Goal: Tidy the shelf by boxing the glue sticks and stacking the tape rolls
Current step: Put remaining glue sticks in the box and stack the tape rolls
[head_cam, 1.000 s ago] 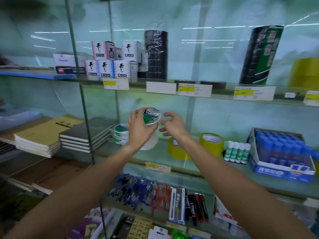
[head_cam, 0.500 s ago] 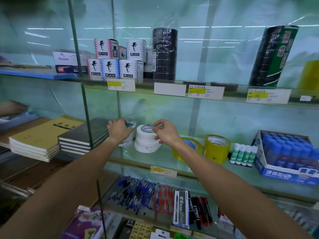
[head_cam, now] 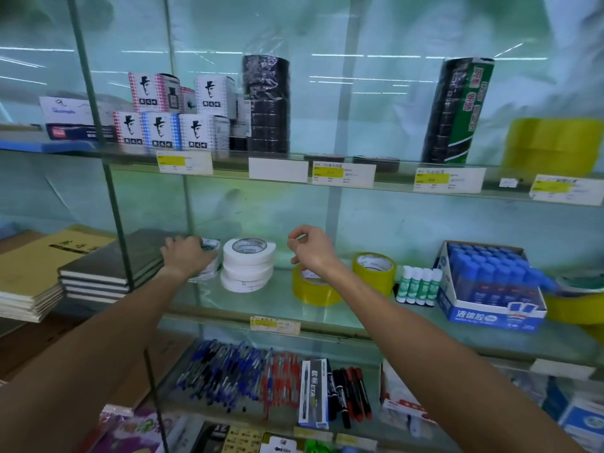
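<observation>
We note our left hand (head_cam: 188,256) curled over the small tape rolls (head_cam: 209,261), just left of the white tape stack (head_cam: 248,264) on the glass shelf (head_cam: 343,318); our right hand (head_cam: 312,248) hangs empty, fingers loosely curled, above the yellow tape (head_cam: 310,289), the nearer hand to it. Half a second ago the right fingers touched the stack top; now apart; glue sticks (head_cam: 420,286) stand unboxed beside the box (head_cam: 490,313).

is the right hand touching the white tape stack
Apart. The head view shows the right hand raised to the right of the white tape stack, with bare shelf backing visible between the curled fingers and the top roll's edge.
</observation>
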Demonstrator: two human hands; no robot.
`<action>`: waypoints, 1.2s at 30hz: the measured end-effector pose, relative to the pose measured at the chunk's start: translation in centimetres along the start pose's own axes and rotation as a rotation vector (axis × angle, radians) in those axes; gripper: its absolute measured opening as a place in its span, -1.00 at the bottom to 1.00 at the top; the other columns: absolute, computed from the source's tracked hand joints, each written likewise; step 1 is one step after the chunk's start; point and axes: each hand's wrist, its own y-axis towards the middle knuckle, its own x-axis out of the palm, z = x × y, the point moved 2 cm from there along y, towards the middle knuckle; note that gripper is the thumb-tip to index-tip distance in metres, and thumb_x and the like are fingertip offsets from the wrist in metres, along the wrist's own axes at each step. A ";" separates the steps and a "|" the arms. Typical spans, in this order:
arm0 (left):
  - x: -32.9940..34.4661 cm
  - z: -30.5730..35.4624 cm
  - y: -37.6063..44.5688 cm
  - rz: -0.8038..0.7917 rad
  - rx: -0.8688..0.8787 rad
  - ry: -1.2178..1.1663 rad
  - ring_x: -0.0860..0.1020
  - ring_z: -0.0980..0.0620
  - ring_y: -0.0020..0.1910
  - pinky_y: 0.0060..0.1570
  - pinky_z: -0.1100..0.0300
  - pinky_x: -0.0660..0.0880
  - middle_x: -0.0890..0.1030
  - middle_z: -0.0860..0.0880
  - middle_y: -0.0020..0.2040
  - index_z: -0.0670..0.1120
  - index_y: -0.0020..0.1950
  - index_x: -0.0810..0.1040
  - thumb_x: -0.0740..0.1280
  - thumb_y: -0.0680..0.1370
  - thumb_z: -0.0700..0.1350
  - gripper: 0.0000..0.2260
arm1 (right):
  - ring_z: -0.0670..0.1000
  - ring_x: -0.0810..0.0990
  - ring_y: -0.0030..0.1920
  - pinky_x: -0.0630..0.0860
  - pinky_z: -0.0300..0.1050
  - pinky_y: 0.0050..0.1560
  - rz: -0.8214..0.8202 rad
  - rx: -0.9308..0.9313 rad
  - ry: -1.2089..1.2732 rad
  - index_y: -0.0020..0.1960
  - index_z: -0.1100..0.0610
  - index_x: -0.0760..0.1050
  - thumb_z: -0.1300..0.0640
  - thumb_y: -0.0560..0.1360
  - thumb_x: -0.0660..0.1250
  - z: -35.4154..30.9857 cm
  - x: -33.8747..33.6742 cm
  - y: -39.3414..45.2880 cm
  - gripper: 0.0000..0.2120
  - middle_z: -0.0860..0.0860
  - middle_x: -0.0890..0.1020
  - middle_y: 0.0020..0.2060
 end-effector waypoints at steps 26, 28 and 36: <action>1.4 33.0 -16.9 -0.049 0.786 -0.623 0.51 0.05 -0.12 -0.08 0.24 0.36 0.61 0.02 -0.13 -0.08 -0.07 0.64 0.30 0.49 -0.20 -0.87 | 0.28 0.54 0.03 0.49 0.07 -0.06 0.673 0.140 -0.815 0.09 0.22 0.49 0.26 0.52 0.21 12.4 -31.9 -6.3 -0.82 0.23 0.57 0.03; 1.6 34.9 -18.1 -0.076 0.812 -0.639 0.51 0.05 -0.11 -0.08 0.26 0.37 0.63 0.00 -0.09 -0.10 -0.06 0.65 0.30 0.49 -0.21 -0.87 | 0.30 0.53 0.08 0.48 0.09 -0.02 0.695 0.238 -0.839 0.15 0.24 0.43 0.25 0.52 0.21 13.9 -34.4 -7.3 -0.79 0.24 0.53 0.09; 2.7 37.9 -20.7 -0.125 0.845 -0.608 0.56 0.01 -0.07 -0.03 0.16 0.49 0.64 -0.03 -0.06 -0.09 -0.03 0.64 0.30 0.50 -0.18 -0.86 | 0.39 0.34 0.26 0.39 0.17 0.23 0.737 0.718 -0.777 0.36 0.12 0.33 0.08 0.50 0.35 19.8 -40.8 -9.7 -0.54 0.33 0.26 0.31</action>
